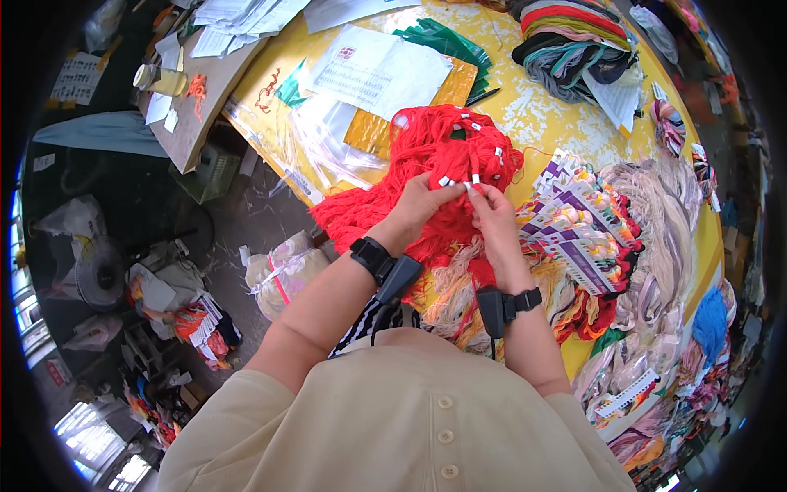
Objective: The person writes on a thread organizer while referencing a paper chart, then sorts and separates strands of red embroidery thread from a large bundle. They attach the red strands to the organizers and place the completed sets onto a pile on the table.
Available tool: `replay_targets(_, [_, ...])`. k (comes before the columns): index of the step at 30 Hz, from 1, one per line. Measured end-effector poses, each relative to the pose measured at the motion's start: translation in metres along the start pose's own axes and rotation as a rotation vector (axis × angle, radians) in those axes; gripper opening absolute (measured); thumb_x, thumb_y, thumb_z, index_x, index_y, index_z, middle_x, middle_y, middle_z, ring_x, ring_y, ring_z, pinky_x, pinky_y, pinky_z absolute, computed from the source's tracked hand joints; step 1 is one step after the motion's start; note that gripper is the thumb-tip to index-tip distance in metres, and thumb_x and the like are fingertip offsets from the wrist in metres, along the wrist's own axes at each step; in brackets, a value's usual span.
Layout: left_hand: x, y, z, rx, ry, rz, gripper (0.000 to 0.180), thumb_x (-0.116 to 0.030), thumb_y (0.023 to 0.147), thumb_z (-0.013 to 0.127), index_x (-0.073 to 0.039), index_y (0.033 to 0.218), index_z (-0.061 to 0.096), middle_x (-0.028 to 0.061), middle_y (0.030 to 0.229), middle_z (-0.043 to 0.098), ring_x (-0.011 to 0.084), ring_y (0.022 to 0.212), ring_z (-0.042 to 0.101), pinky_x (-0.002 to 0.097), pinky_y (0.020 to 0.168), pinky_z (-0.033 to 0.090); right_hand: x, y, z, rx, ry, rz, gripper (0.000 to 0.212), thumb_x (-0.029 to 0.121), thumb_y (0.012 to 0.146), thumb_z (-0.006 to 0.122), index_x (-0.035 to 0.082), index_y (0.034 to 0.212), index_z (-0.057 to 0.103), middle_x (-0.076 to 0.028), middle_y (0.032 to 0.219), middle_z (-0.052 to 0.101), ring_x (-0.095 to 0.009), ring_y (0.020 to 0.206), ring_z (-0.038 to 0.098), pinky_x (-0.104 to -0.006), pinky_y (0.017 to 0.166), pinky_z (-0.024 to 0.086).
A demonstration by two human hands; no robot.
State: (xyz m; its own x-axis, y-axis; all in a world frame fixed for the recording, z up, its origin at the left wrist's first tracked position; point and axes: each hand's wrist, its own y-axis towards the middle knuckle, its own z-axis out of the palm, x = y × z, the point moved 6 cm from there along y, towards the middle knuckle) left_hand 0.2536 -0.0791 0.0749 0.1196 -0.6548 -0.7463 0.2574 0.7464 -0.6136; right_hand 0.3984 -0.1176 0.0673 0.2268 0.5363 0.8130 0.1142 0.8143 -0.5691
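A big heap of bright red embroidery thread [451,135] lies on the yellow table in front of me, with several small white paper bands around its strands. My left hand [416,203] rests over the near part of the heap, thumb and fingers pinched together. Opposite it, my right hand [493,215] is closed in a pinch too, its fingertips meeting the left thumb. A small white paper band [468,186] shows between the fingertips of both hands. Another white band [475,178] sits on the red strands just above. The far fingers of my left hand are partly hidden.
Right of the heap lie fanned thread cards [574,234] and pale thread skeins [656,221]. Printed papers [369,70] and a gold plastic packet [373,131] lie beyond. A dark multicoloured skein bundle [570,53] sits at the far right. A fan [98,271] stands at left.
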Motion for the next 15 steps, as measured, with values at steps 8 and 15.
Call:
replay_targets(8, [0.0, 0.02, -0.036, 0.006, -0.201, 0.015, 0.022, -0.019, 0.097, 0.06, -0.002, 0.109, 0.068, 0.0032, 0.106, 0.07, 0.0118, 0.095, 0.065, 0.0289, 0.082, 0.053, 0.001, 0.001, -0.008, -0.116, 0.197, 0.0, 0.017, 0.023, 0.1, 0.057, 0.007, 0.104, 0.061, 0.006, 0.078, 0.055, -0.001, 0.06, 0.044, -0.0189, 0.054, 0.037])
replay_targets(15, [-0.022, 0.002, -0.049, 0.166, 0.094, -0.028, 0.025, -0.024, 0.1, 0.059, -0.003, 0.106, 0.069, 0.0029, 0.104, 0.071, 0.0118, 0.094, 0.065, 0.0305, 0.084, 0.054, 0.001, 0.004, -0.016, -0.102, 0.43, 0.031, 0.018, 0.026, 0.102, 0.056, 0.009, 0.105, 0.062, 0.005, 0.082, 0.057, -0.001, 0.063, 0.044, -0.0182, 0.056, 0.039])
